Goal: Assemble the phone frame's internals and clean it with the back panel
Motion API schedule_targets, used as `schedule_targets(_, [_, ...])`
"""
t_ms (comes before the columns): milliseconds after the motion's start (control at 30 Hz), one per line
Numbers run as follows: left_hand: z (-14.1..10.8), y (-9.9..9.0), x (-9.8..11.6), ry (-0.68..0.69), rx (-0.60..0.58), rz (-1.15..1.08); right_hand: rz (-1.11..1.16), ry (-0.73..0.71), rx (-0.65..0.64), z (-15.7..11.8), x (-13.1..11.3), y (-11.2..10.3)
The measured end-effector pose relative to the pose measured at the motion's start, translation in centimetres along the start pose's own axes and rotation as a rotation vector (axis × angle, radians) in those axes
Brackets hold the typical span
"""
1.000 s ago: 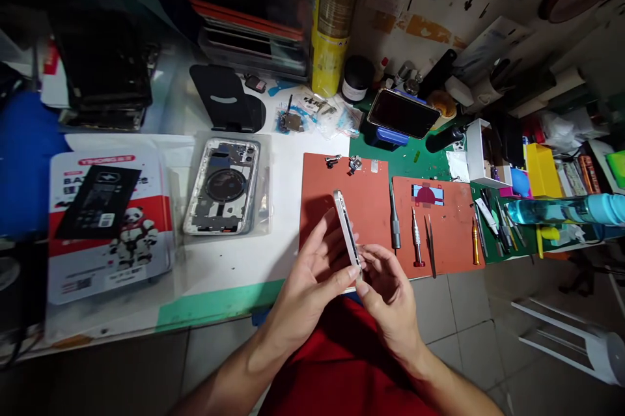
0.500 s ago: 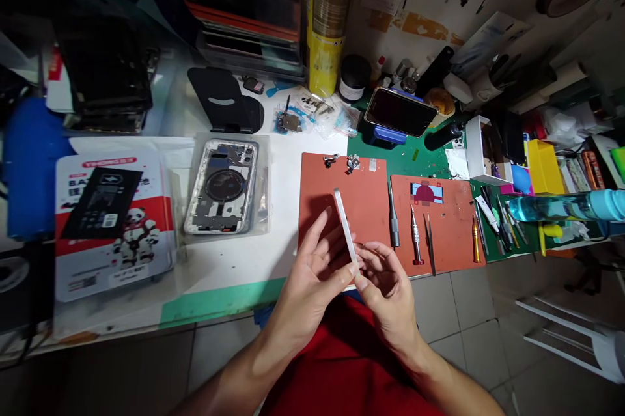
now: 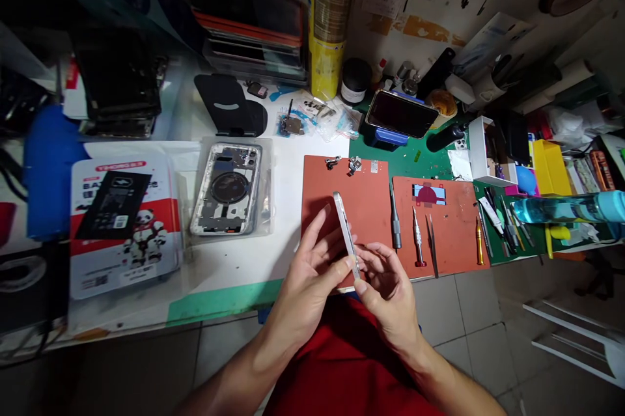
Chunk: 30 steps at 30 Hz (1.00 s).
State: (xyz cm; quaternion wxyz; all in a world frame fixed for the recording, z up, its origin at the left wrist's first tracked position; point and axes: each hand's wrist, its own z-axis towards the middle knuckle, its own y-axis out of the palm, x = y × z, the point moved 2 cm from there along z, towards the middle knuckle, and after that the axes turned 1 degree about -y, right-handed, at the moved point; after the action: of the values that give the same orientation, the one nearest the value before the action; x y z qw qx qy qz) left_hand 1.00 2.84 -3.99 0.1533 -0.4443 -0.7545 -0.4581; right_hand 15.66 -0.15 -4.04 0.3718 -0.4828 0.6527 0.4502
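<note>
A silver-edged phone frame (image 3: pixel 346 234) is held up nearly edge-on over the red-brown mat (image 3: pixel 368 208), tilted so that its top leans left. My left hand (image 3: pixel 315 269) grips its lower side with the thumb, the other fingers spread behind it. With thumb and curled fingers, my right hand (image 3: pixel 383 282) pinches the lower end. Dark inner parts show along the frame's right edge; its broad faces are turned away. Small metal phone parts (image 3: pixel 354 165) lie at the back of the mat.
An opened phone housing (image 3: pixel 227 188) lies in a clear tray to the left, beside a battery package (image 3: pixel 124 227). Right of the mat are a grey screwdriver (image 3: pixel 395 217), a silver screwdriver (image 3: pixel 418 240) and tweezers (image 3: pixel 432 243). Behind them, a phone (image 3: pixel 403 115) rests on a blue stand.
The phone frame has turned slightly, so more of its inner edge shows. Both hands keep their hold; the whole view has shifted a little.
</note>
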Motion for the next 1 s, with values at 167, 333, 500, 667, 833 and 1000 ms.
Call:
schedule_targets(167, [0.1, 0.6, 0.9, 0.011, 0.044, 0.020, 0.048, 0.069, -0.024, 0.2, -0.3, 0.0])
schedule_targets(333, [0.1, 0.9, 1.3, 0.013, 0.036, 0.026, 0.054, 0.109, -0.020, 0.2, -0.3, -0.1])
schedule_targets(500, [0.1, 1.0, 1.2, 0.019, 0.027, 0.038, 0.065, 0.094, -0.020, 0.2, -0.3, -0.2])
schedule_targets(667, [0.1, 0.8, 0.9, 0.021, 0.010, 0.065, 0.087, 0.095, -0.021, 0.1, -0.2, -0.2])
schedule_targets(833, [0.1, 0.8, 0.8, 0.001, -0.070, 0.026, 0.082, 0.095, -0.009, 0.1, 0.0, -0.2])
schedule_targets(1000, [0.0, 0.6, 0.9, -0.009, -0.069, 0.032, 0.055, 0.061, -0.002, 0.1, 0.1, -0.3])
